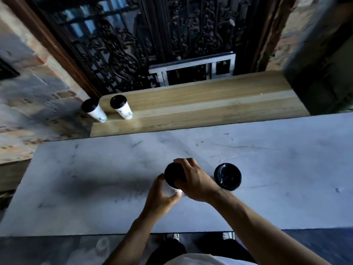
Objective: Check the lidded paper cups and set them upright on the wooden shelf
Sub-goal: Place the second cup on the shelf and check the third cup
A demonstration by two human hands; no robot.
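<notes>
**Black lids, white cups, pale stone and honey wood**

The near table [95, 169] is pale grey-white, marbled with faint dark veins and scuffs. On it, the held cup [174, 175] and the cup to its right [227, 176] show glossy black lids. The far wooden shelf [210, 104] is honey-tan with lighter stripes of grain. Its two cups, the left one [94, 110] and the right one [122, 107], are white with grey speckled markings and black lids. Behind, a black grille [133, 44] carries ornate scrollwork.
</notes>
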